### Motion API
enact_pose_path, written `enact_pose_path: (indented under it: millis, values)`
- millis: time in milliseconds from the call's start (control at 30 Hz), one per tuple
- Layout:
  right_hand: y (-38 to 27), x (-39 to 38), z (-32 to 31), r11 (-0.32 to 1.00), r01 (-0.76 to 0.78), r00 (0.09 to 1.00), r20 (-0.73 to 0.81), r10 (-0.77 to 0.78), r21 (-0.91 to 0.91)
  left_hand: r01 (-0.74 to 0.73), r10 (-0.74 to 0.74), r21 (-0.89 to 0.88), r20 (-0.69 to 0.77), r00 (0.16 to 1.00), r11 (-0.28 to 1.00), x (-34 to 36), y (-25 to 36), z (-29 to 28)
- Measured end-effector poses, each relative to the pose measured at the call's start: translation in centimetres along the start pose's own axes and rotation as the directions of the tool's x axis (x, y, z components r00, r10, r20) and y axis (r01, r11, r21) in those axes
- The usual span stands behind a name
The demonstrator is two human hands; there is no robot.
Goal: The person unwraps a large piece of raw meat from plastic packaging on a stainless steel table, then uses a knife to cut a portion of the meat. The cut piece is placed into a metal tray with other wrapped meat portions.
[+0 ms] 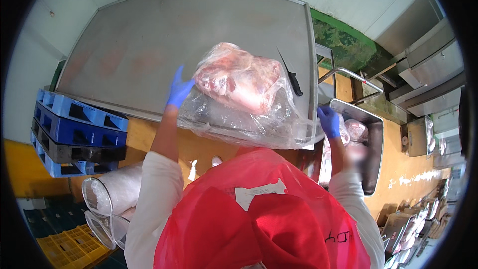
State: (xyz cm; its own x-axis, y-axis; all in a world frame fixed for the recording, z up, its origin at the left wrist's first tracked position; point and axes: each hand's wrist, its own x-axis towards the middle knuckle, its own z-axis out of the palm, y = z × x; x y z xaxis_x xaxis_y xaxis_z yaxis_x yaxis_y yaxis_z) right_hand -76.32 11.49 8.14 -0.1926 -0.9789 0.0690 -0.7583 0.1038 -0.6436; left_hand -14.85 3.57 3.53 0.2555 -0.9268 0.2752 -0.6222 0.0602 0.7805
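Observation:
A large piece of pale pink meat (239, 79) lies on the steel table (124, 40), on and partly wrapped in a clear plastic bag (219, 119). My left hand (180, 87), in a blue glove, is at the meat's left side with fingers apart, its thumb side at the plastic. My right hand (328, 119), also blue-gloved, is closed on the bag's edge at the table's right edge. A black-handled knife (293, 80) lies just right of the meat.
Stacked blue and black pallets (79, 124) stand at the left, with clear bag-lined containers (112, 194) below them. A steel bin (373, 159) of meat sits at my right beside a cart rail (348, 73). A yellow crate (69, 244) is lower left; steel equipment (428, 60) lines the right.

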Motion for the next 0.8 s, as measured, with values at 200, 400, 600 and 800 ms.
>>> enact_pose_path:
  millis: [200,400,600,800]
  values:
    - [-17.5,3.6,7.9,0.848,0.525,0.837,0.223,-0.501,-0.067,0.308,-0.195,-0.264,0.379,0.905,0.914,5.5,1.8,-1.0]
    - [-14.9,1.4,12.1,0.862,0.506,0.856,0.116,-0.503,0.007,0.472,-0.316,-0.314,0.437,0.842,0.823,2.6,4.9,-2.9]
    - [-8.5,4.3,14.3,0.955,0.273,0.956,-0.145,-0.256,0.114,0.048,-0.13,0.349,0.216,0.968,0.936,2.6,8.6,-2.0]
    - [-1.1,4.2,18.0,0.953,-0.189,0.914,0.398,0.082,0.238,-0.073,0.061,0.418,0.041,0.997,0.905,2.7,9.4,4.9]
